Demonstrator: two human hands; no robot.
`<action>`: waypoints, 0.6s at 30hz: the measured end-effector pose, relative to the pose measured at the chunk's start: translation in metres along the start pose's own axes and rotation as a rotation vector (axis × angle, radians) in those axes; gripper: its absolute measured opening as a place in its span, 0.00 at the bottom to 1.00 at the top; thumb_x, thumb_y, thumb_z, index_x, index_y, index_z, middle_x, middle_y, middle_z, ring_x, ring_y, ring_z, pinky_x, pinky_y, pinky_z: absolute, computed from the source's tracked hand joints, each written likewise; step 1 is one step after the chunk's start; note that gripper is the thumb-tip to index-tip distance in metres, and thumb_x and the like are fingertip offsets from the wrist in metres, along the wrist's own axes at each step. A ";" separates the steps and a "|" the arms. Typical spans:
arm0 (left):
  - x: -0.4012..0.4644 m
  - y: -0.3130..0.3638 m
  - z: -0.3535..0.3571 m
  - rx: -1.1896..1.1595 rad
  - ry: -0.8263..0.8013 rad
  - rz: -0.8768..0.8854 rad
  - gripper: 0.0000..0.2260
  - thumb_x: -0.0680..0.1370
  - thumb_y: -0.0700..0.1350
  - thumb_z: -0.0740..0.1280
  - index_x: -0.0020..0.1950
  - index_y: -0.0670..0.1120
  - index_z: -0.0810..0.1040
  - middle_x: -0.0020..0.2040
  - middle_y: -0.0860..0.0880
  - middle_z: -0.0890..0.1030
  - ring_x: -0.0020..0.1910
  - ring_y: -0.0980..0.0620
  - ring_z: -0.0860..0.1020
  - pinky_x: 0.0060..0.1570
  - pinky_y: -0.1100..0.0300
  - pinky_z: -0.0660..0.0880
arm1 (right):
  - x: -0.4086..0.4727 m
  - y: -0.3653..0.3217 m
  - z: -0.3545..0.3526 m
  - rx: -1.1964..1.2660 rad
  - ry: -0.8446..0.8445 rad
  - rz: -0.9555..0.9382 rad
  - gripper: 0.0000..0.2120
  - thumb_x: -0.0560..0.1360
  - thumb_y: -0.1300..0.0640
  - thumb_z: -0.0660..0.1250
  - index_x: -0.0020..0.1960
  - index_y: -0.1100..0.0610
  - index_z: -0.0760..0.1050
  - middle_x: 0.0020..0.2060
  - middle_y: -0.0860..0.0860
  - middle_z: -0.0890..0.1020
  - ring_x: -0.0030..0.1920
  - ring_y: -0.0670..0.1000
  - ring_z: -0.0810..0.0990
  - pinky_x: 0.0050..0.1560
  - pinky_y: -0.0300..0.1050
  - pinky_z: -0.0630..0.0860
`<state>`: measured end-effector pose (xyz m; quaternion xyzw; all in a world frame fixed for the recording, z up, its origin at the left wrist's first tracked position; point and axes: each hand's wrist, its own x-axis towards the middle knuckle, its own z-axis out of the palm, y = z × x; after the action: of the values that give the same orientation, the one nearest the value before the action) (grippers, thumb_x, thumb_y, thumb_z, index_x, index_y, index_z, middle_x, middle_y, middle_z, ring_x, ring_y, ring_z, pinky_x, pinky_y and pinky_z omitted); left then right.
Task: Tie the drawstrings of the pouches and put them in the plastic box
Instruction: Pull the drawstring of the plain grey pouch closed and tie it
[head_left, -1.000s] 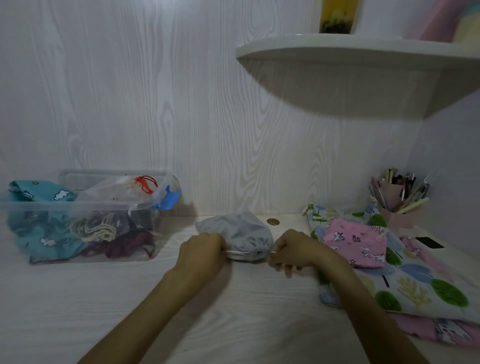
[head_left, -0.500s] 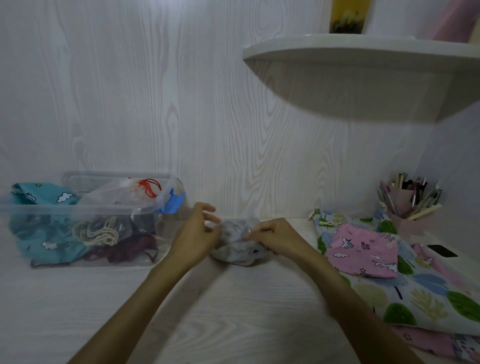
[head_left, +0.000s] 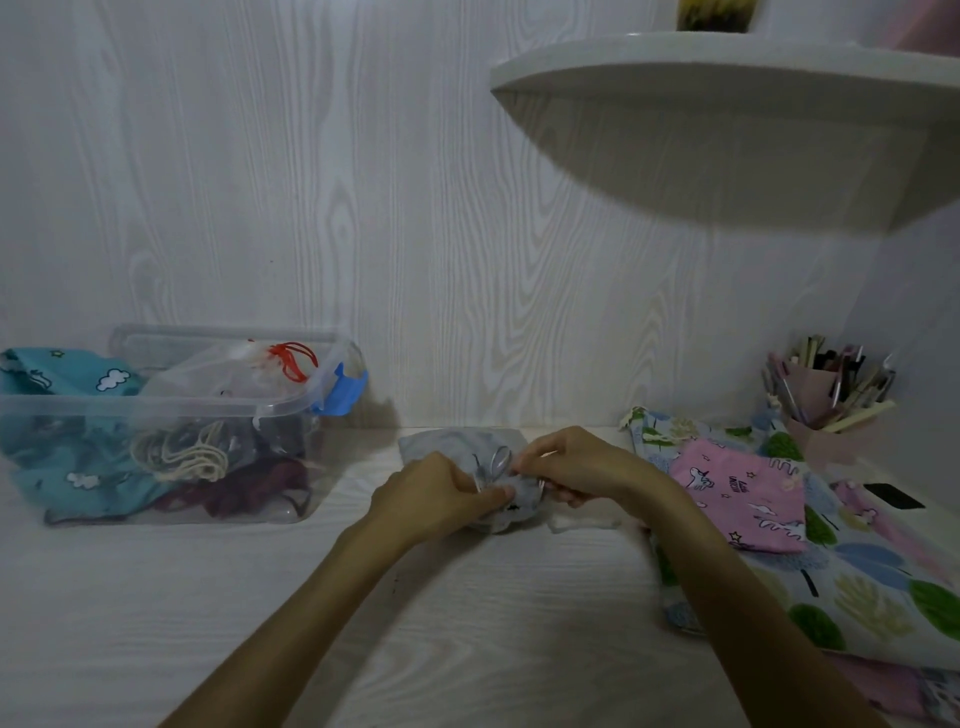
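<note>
Head view: both hands apparently pinch grey pouch drawstrings.

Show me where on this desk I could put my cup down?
The widest bare patch is the near desk in front of the plastic box, left of the arms. A narrower strip lies between the box and the grey pouch. The right side is crowded with printed pouches and a pen holder.
</note>
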<state>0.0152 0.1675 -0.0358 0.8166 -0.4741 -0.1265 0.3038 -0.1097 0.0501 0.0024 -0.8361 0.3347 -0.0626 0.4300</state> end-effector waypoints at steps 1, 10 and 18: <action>0.003 0.000 0.003 -0.006 -0.036 -0.007 0.24 0.70 0.63 0.68 0.22 0.50 0.69 0.18 0.56 0.67 0.23 0.58 0.65 0.28 0.63 0.60 | -0.001 -0.001 -0.001 -0.066 -0.033 0.007 0.07 0.77 0.53 0.65 0.46 0.54 0.80 0.28 0.50 0.72 0.27 0.46 0.69 0.27 0.35 0.67; 0.004 -0.002 -0.002 -0.677 -0.019 0.118 0.15 0.79 0.49 0.62 0.52 0.40 0.83 0.49 0.46 0.84 0.49 0.49 0.80 0.54 0.59 0.73 | -0.022 -0.013 -0.030 -0.442 -0.187 0.110 0.12 0.78 0.52 0.63 0.52 0.61 0.77 0.32 0.50 0.72 0.29 0.46 0.70 0.28 0.34 0.70; 0.016 0.015 -0.048 -0.944 -0.040 0.103 0.09 0.79 0.46 0.62 0.52 0.48 0.81 0.50 0.51 0.85 0.51 0.56 0.81 0.53 0.63 0.76 | -0.018 -0.033 -0.045 -0.283 -0.277 -0.056 0.12 0.79 0.53 0.61 0.40 0.56 0.76 0.30 0.48 0.70 0.27 0.44 0.67 0.31 0.35 0.66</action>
<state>0.0366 0.1661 0.0125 0.5622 -0.4106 -0.3283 0.6384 -0.1242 0.0438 0.0591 -0.8978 0.2545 0.0888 0.3482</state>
